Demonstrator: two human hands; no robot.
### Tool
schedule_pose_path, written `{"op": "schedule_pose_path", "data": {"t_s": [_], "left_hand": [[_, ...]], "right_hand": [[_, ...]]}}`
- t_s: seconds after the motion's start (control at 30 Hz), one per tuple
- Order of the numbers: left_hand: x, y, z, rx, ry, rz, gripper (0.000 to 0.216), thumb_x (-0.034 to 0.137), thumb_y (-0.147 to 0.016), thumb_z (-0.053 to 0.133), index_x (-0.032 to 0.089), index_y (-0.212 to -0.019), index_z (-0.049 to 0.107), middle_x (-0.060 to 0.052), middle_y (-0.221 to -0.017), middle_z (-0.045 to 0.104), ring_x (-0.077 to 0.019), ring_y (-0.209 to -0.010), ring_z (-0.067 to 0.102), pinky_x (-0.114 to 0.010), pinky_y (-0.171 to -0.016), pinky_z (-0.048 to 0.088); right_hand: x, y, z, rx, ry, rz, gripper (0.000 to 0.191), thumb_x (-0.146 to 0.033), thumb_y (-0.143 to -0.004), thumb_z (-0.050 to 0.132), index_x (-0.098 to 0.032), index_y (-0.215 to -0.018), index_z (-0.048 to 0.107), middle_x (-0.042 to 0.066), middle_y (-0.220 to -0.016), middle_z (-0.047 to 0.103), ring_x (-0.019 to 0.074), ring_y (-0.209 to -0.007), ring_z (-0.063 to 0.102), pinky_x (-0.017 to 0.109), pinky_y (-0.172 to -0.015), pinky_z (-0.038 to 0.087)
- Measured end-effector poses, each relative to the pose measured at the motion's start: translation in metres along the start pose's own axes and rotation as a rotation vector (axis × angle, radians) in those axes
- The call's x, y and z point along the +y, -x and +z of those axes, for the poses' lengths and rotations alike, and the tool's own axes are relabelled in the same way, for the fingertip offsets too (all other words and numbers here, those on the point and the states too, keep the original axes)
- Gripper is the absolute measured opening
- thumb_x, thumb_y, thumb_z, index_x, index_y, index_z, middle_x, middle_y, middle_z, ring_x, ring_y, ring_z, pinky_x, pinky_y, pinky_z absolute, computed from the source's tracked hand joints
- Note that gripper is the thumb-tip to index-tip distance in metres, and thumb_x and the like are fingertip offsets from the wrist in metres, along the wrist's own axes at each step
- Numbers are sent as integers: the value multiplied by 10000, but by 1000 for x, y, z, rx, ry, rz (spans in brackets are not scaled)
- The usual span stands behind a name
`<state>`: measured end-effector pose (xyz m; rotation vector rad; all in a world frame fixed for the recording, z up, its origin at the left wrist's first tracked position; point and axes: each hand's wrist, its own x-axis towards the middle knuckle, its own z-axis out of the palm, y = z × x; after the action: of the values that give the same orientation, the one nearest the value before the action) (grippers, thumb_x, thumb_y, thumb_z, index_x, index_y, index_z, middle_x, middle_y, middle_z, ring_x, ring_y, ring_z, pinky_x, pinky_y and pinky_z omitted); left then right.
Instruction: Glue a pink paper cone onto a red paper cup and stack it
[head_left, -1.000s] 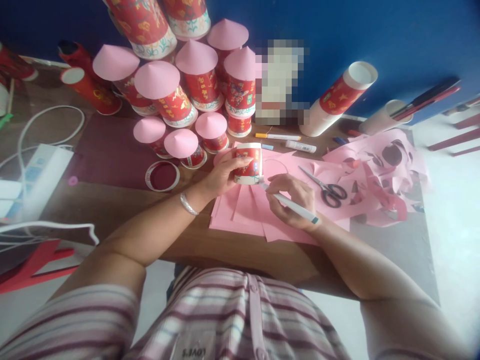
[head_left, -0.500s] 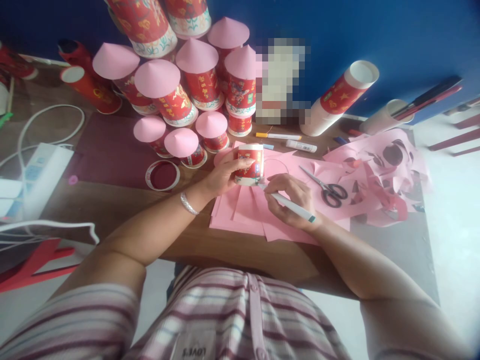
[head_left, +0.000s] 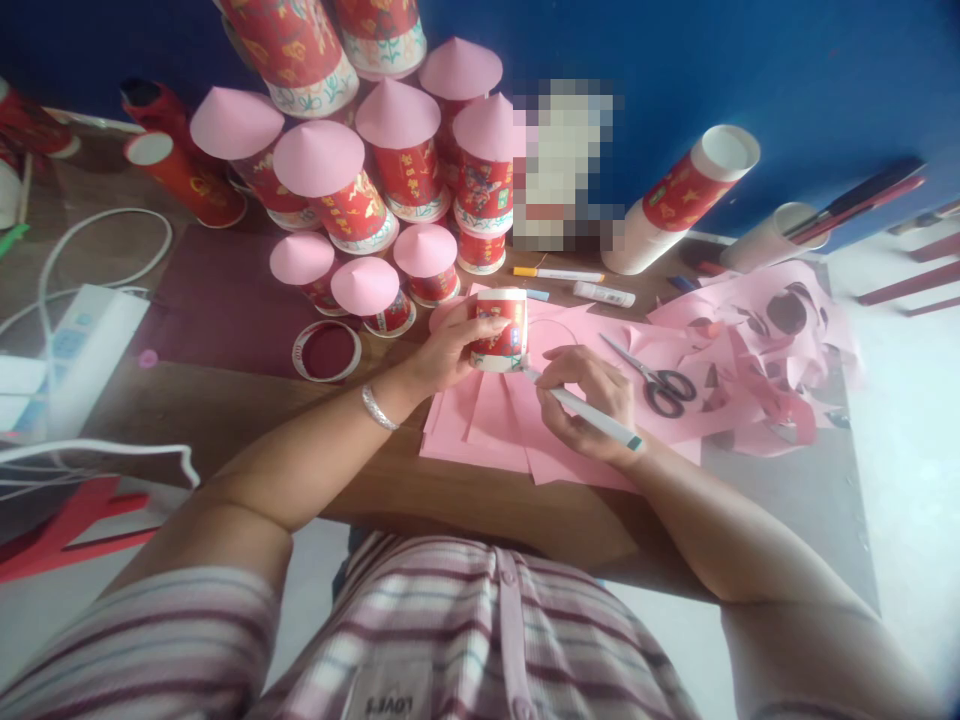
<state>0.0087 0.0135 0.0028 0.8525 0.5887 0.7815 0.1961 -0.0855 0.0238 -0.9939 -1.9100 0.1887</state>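
My left hand [head_left: 454, 345] is wrapped round a short red paper tube [head_left: 500, 335] with white bands at both ends and gold and coloured patterns. Green marks show on its lower white band. In my right hand [head_left: 589, 400] is a white marker pen [head_left: 596, 415] with a green end, its tip beside the tube's lower band; whether it touches I cannot tell. Beneath both hands lie stacked pink paper sheets [head_left: 487, 430]. Scissors [head_left: 660, 385] with dark handles rest on the paper, right of my right hand.
Red tubes topped with pink paper cones [head_left: 319, 160] stand behind my left hand. A cardboard ring [head_left: 298, 365] lies nearer. A yellow-capped marker [head_left: 559, 274] and a glue stick [head_left: 604, 293] are farther back. Pink scraps [head_left: 757, 400] heap at right; a power strip [head_left: 86, 345] sits at left.
My right hand and the marker pen have shifted slightly right and down, the tip moving a little along the tube's lower band. My left hand holds the tube as before.
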Motion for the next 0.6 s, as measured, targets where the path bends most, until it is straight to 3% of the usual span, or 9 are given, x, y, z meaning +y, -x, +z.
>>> {"op": "schedule_pose_path", "data": {"t_s": [0.23,0.6], "left_hand": [[-1,1,1,-14,22,24,293,292,-773,847,166,-996,705,13,-784,684,-126,-683,653,-260,-674,563],[-2,0,0,-27,-10,7,383,327,-773,850,181,-1101,715,3,-856,716,-143,-759,679,-273,-718,580]], "right_hand": [[1,2,4,-23,-78,-24,247,-80,-840,629,-271,-995,607,-17,-780,703,201,-710,705,427,-798,669],[3,4,5,-33,-57,-9,231,-84,-851,627,-268,-990,606,-9,-785,690,206,-734,723,420,-794,663]]}}
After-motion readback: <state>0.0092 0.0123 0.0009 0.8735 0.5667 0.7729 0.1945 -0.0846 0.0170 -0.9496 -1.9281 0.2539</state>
